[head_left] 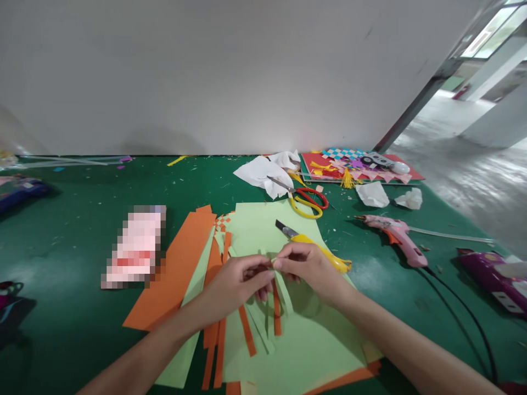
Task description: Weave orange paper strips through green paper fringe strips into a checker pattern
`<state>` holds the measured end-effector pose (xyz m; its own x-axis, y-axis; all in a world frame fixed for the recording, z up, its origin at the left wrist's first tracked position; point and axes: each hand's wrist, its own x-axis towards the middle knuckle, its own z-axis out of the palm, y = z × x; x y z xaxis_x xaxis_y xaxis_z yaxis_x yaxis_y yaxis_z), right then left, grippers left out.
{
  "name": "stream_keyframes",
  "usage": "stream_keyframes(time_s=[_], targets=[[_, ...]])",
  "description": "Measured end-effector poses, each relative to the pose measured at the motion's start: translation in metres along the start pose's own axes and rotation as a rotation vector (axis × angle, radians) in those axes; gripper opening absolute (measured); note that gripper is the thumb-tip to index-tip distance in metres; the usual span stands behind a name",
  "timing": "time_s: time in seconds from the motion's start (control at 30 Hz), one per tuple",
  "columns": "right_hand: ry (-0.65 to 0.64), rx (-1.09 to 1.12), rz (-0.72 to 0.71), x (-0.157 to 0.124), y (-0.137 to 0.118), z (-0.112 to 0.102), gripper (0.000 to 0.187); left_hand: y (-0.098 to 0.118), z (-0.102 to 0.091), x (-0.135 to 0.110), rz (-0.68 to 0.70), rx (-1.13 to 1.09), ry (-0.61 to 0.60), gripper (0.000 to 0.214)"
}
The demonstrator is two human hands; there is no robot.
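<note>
My left hand (251, 277) and my right hand (302, 266) meet above pale green paper (317, 345). Both pinch a light green paper strip (283, 291), which hangs down between them. Below my left hand, orange paper strips (247, 332) fan out, partly covered by my fingers. A yellow utility knife (329, 255) lies just beyond my right hand, its dark blade pointing up and left. Scissors (307, 203) with red and yellow handles rest past the knife. Orange paper sheets (177, 263) lie to the left, with a small orange-and-white checkered piece (223, 222) at their top.
A pink glue gun (395, 236) with a black cord lies at right, near a purple object (498, 280). White tissues (263, 173) and a red board (310, 164) bearing paper decorations sit at the back. A blurred pink item (138, 247) is at left. A wall closes the far side.
</note>
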<state>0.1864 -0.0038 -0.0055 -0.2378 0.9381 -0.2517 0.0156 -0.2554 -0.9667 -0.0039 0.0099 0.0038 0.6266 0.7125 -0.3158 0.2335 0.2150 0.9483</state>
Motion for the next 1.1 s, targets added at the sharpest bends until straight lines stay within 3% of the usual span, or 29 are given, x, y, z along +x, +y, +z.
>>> stream_keyframes(time_s=[0.13, 0.23, 0.47, 0.67, 1.1], targets=[[-0.033, 0.085, 0.015, 0.001, 0.002, 0.000, 0.025, -0.002, -0.004, 0.001, -0.020, -0.149, -0.074, 0.024], [-0.064, 0.164, 0.028, 0.001, 0.005, 0.002, 0.026, -0.006, -0.006, 0.003, -0.035, -0.192, -0.057, 0.026], [-0.055, 0.158, -0.033, 0.001, 0.008, 0.006, 0.021, -0.008, -0.008, 0.004, -0.028, -0.210, -0.039, 0.028], [-0.036, 0.146, 0.004, 0.000, 0.008, 0.008, 0.025, -0.010, -0.009, 0.005, -0.059, -0.198, -0.014, 0.033], [-0.066, 0.226, 0.017, 0.000, 0.008, 0.011, 0.022, -0.012, -0.009, 0.005, -0.038, -0.250, -0.056, 0.021]])
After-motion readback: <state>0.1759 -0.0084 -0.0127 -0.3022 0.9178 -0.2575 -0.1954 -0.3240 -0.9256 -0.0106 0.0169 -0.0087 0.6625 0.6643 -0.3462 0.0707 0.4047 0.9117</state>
